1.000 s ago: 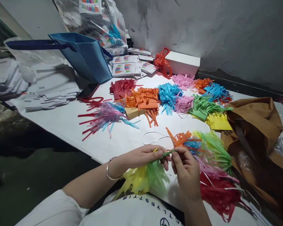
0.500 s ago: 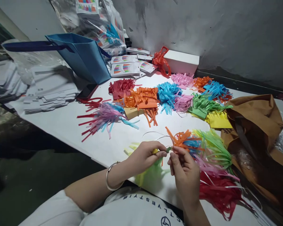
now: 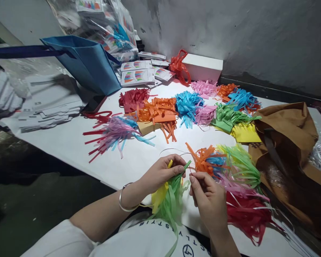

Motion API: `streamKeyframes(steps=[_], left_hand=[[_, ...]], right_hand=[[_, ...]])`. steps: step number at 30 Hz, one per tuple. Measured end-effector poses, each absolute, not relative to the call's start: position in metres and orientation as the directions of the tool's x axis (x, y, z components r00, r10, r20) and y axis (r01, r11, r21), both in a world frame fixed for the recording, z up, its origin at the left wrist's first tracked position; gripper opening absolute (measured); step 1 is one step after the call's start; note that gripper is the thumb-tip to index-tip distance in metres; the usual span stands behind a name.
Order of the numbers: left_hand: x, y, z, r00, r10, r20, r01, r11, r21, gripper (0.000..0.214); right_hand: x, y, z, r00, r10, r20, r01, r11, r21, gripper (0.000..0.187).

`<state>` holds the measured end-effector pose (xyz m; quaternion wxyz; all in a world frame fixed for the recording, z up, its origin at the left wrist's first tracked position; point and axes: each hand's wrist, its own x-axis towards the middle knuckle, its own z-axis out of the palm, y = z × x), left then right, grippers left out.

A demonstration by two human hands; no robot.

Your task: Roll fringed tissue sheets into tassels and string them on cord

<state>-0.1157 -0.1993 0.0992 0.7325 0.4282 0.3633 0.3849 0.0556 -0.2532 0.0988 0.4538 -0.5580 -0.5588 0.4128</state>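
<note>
My left hand (image 3: 162,172) is closed around the top of a green and yellow paper tassel (image 3: 168,200), whose strips hang down over the table edge toward my lap. My right hand (image 3: 209,197) is just to its right, fingers pinched together near the tassel's tip; what it pinches is too thin to make out. A thin wire loop (image 3: 173,150) lies on the white table (image 3: 75,142) just beyond my hands. A row of orange, blue, green, pink and red tassels (image 3: 230,175) lies to the right of my right hand.
Piles of cut fringe paper (image 3: 187,107) in many colours cover the table's middle. A blue bag (image 3: 88,64) and printed packs (image 3: 137,76) stand at the back left, a white box (image 3: 203,67) at the back, a brown bag (image 3: 286,142) at the right.
The tassel's strips, spread out sideways a second ago, now hang straight down from my left hand. Both hands have shifted slightly, and my right hand has come off the tassel's tip.
</note>
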Motion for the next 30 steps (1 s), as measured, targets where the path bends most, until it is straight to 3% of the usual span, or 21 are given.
streamKeyframes(steps=[14, 30], left_hand=[[-0.1185, -0.2009, 0.0952, 0.415, 0.897, -0.151, -0.17, 0.24, 0.956, 0.024], [-0.1182, -0.2019, 0.0916, 0.419, 0.895, -0.152, -0.207, 0.257, 0.944, 0.023]], right_hand=[[0.0589, -0.2531, 0.1044, 0.042, 0.997, 0.064, 0.317, 0.047, -0.947, 0.023], [0.0593, -0.2538, 0.0982, 0.014, 1.0, 0.0, 0.288, -0.004, -0.958, 0.023]])
